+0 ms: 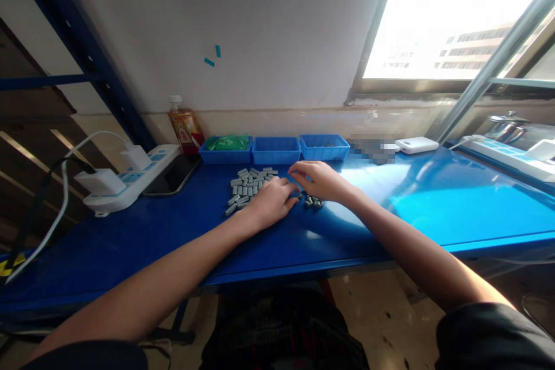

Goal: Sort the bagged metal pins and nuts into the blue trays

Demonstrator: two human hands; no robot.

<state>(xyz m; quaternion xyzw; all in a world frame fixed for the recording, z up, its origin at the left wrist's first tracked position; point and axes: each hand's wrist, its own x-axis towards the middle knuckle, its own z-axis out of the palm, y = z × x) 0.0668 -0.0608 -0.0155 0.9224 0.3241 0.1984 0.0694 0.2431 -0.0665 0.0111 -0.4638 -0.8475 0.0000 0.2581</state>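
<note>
On the blue table, my left hand rests at the right side of a spread of small grey metal cylinders, covering some of them. Its thumb and fingertips pinch around a small metal part, most of which is hidden. My right hand is just to the right, its fingers bent and drawn together toward the left fingertips. Whatever those fingers may hold does not show. Under the right wrist lie several shiny, rounded metal pieces, partly covered by the hand.
Along the wall stand three blue bins: one with green packets, a middle bin, and one with small parts. A bottle, a phone and a power strip are left. A white box sits right.
</note>
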